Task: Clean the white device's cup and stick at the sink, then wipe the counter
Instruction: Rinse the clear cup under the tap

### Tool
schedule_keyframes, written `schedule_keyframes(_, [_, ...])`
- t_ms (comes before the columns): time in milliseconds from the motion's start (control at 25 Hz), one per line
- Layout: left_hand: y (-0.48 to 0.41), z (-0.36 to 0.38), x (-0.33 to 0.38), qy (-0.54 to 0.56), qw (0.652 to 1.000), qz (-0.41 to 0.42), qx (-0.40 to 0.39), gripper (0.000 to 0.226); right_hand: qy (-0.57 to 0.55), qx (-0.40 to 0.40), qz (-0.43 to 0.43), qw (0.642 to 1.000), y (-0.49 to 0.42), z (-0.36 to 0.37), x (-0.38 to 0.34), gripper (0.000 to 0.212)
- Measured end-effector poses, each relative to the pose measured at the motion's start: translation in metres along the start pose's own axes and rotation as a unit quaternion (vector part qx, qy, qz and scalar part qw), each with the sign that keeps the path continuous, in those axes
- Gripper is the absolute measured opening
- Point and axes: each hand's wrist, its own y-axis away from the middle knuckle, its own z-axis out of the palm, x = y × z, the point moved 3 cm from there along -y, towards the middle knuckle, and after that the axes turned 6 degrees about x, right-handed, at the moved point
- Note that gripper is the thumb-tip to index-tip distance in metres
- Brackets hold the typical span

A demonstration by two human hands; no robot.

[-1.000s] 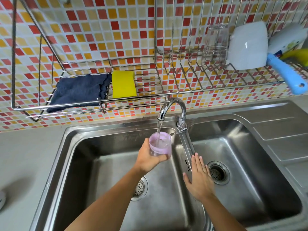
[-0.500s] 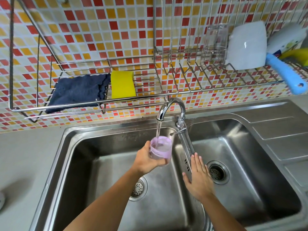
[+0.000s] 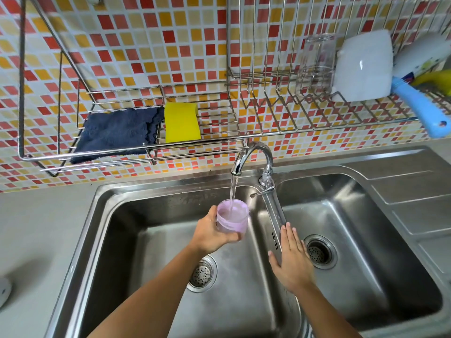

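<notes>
My left hand [image 3: 211, 234] grips a pale purple cup [image 3: 232, 217] and holds it upright over the left basin of the steel double sink [image 3: 151, 191]. Water runs from the curved tap [image 3: 253, 157] straight into the cup. My right hand [image 3: 291, 257] lies flat, fingers together, on the ridge between the two basins, just in front of the tap's lever. It holds nothing. At the left edge, on the grey counter [image 3: 36, 228], a sliver of a white device [image 3: 4, 290] shows. No stick is in view.
A wire rack [image 3: 219, 140] hangs on the tiled wall above the sink. It holds a dark blue cloth [image 3: 114, 132], a yellow sponge [image 3: 181, 123], a clear glass [image 3: 316, 64], a white board [image 3: 363, 67] and a blue-handled tool [image 3: 419, 108]. A draining board [image 3: 415, 191] lies to the right.
The cup and my left hand have dropped slightly under the running water. My right hand stays on the divider.
</notes>
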Motion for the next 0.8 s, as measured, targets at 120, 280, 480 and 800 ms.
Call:
schedule_keyframes(120, [0.001,-0.002,-0.001,0.0,1.0,-0.003,-0.001,0.067,0.0,-0.003,-0.002,1.0,0.0,-0.002,-0.001,0.086])
schedule_keyframes(280, [0.001,-0.004,-0.001,-0.005,1.0,0.001,0.007,0.066,0.005,-0.011,-0.005,1.0,0.0,-0.003,-0.002,0.087])
schedule_keyframes(480, [-0.001,-0.011,-0.003,-0.033,0.999,-0.004,0.02,0.066,0.009,-0.016,-0.001,1.0,0.0,-0.003,-0.002,0.087])
schedule_keyframes(800, [-0.002,-0.015,0.004,-0.02,1.0,-0.001,0.017,0.071,0.002,-0.016,-0.003,1.0,0.0,-0.002,-0.001,0.086])
